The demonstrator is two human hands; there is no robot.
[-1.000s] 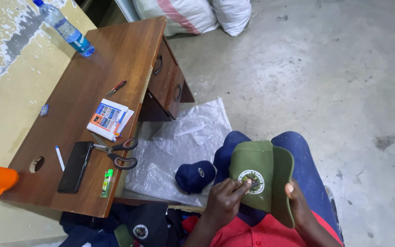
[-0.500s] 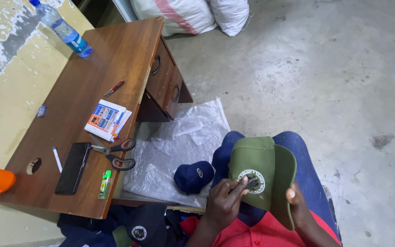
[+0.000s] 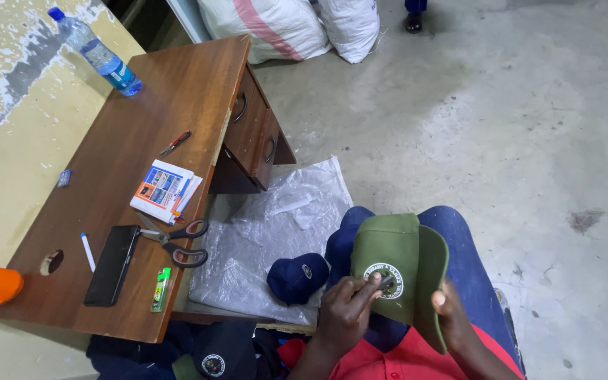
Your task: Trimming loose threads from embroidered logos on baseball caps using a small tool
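The green cap (image 3: 395,260) rests on the person's lap, beside the wooden desk (image 3: 177,105). The right hand (image 3: 452,313) grips its brim edge — thumb on top — while the left hand (image 3: 346,309) pinches a small dark tool (image 3: 386,283) against the round badge (image 3: 385,280). A navy cap (image 3: 297,276) lies just beside, on clear plastic sheeting (image 3: 276,218).

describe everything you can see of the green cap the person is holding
The green cap looks like olive cloth, with a curved brim on its right side and a round white-edged badge on the front. It rests on the person's lap. The left hand pinches at the badge; the right hand grips the brim's lower edge.
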